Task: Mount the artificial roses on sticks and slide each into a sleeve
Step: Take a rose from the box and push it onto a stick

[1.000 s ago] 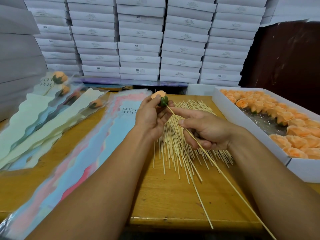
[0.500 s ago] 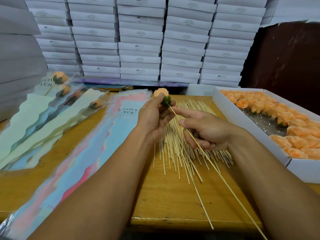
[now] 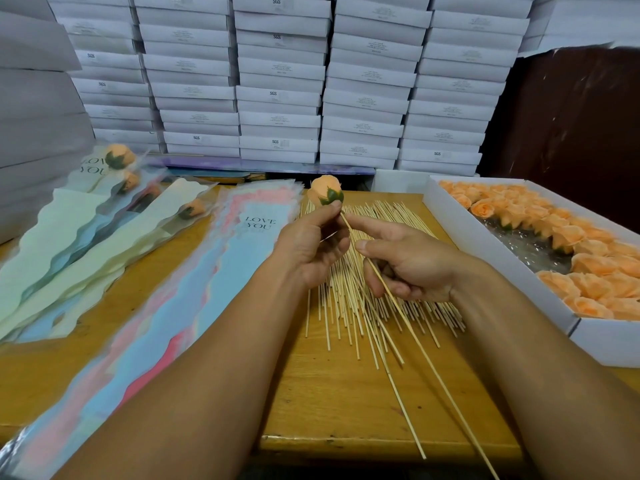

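A peach rose (image 3: pixel 325 189) with a green base sits on the upper end of a thin stick (image 3: pixel 412 336), raised above the far middle of the wooden table (image 3: pixel 332 403). The left hand (image 3: pixel 310 245) pinches the stick just under the rose between thumb and fingertips. The right hand (image 3: pixel 412 263) has its lower fingers curled round the same stick further down, with the forefinger stretched along it toward the left hand; the two hands sit close together, just apart. The stick slants down past the right wrist and beyond the table's near edge.

Beneath the hands a loose pile of sticks (image 3: pixel 363 299) fans across the middle of the table, and one long stick reaches almost to the near edge. Left of the pile lies a stack of pastel sleeves (image 3: pixel 194 289) printed "LOVE YOU", running from the far edge to the near left corner. Further left, at the far left corner, finished roses (image 3: pixel 119 156) lie in their sleeves. Along the right edge stands a white tray (image 3: pixel 491 258) holding rows of peach rose heads (image 3: pixel 588 265). White boxes (image 3: pixel 277 81) are stacked high behind the table.
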`<state>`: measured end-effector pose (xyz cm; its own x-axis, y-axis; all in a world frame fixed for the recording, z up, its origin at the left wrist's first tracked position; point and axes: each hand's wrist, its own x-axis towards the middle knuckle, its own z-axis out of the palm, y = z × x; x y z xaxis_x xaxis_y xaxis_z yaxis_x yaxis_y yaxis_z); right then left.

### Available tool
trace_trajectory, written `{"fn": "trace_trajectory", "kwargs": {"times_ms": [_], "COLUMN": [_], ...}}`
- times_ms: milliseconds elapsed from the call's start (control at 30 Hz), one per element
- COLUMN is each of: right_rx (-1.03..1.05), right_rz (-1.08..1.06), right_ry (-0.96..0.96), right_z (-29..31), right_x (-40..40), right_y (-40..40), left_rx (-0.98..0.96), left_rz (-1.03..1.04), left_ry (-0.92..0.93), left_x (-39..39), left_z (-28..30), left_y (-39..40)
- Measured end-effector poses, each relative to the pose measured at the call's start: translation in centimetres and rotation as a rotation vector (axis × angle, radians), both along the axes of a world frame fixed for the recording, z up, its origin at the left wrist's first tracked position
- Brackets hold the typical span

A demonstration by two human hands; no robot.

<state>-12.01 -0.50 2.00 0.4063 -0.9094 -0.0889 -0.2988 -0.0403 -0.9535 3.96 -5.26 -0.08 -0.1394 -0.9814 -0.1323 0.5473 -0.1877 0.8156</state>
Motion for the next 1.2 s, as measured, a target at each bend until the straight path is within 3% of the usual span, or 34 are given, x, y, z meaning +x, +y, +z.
{"fn": "trace_trajectory", "kwargs": {"times_ms": [1200], "right_rx": [0.025], "right_rz": [-0.080], "right_ry": [0.007], "right_z": [0.10], "right_x": [0.86], "right_y": [0.34], "left_rx": [0.018], "left_rz": [0.121], "left_ry": [-0.021], "left_x": [-0.09], "left_z": [-0.05], "left_y": [-0.22]}}
